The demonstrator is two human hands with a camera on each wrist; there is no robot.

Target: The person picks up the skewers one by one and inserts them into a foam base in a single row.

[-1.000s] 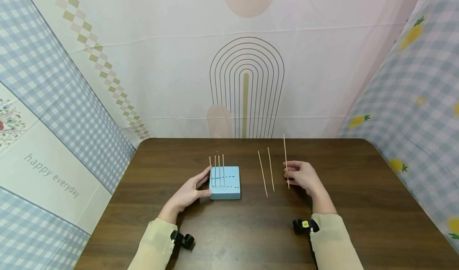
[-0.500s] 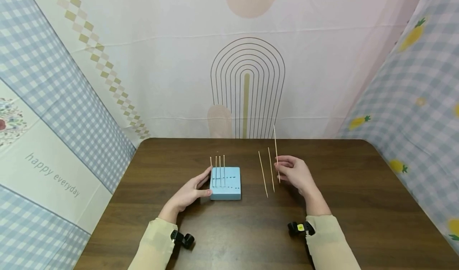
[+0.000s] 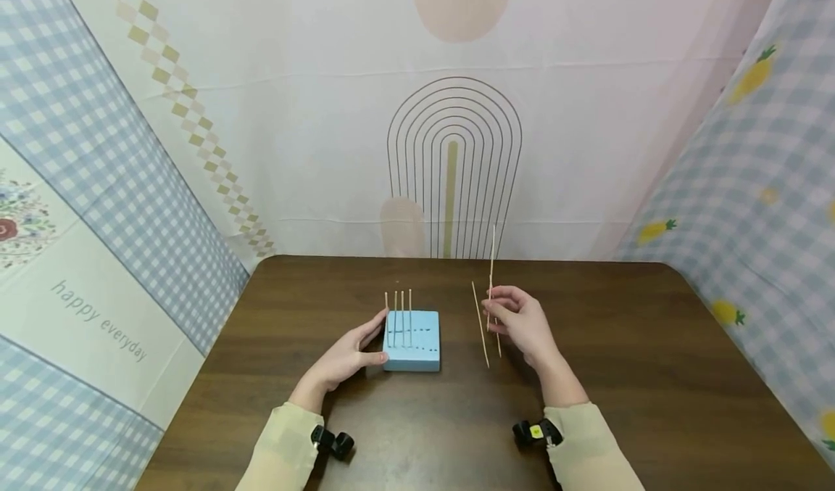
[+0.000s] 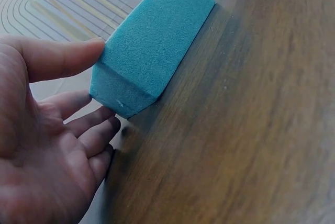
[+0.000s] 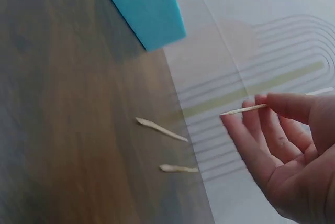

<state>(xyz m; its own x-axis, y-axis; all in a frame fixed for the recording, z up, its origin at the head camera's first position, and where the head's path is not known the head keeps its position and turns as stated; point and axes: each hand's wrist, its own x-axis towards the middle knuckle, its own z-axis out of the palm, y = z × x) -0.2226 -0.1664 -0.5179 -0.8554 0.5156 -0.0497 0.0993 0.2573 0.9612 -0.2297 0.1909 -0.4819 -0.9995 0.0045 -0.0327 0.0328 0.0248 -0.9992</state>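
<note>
My left hand [image 3: 344, 357] holds a light-blue foam block [image 3: 412, 365] at its left side, thumb at the front corner and fingers farther back. In the left wrist view, the thumb and fingertips touch the end of the block [image 4: 154, 35]. Several thin wooden skewers [image 3: 402, 306] stand upright in the block's left part; small dark holes dot its top to the right. My right hand [image 3: 522, 329] pinches another wooden skewer [image 3: 492, 259] between thumb and fingers, nearly upright. The right wrist view shows its pointed tip [image 5: 235, 112] beyond the fingertips.
Two loose skewers lie on the brown table [image 3: 652, 375]: one skewer [image 3: 480, 324] left of the right hand, the other skewer [image 3: 499, 344] partly hidden beneath it. A patterned cloth [image 3: 313, 150] hangs along the table's back edge, with checked cloths on both sides.
My right hand has moved left with the skewer, now over the loose skewers, and the skewer has turned more upright. The left hand stays at the block. The head view has tilted slightly.
</note>
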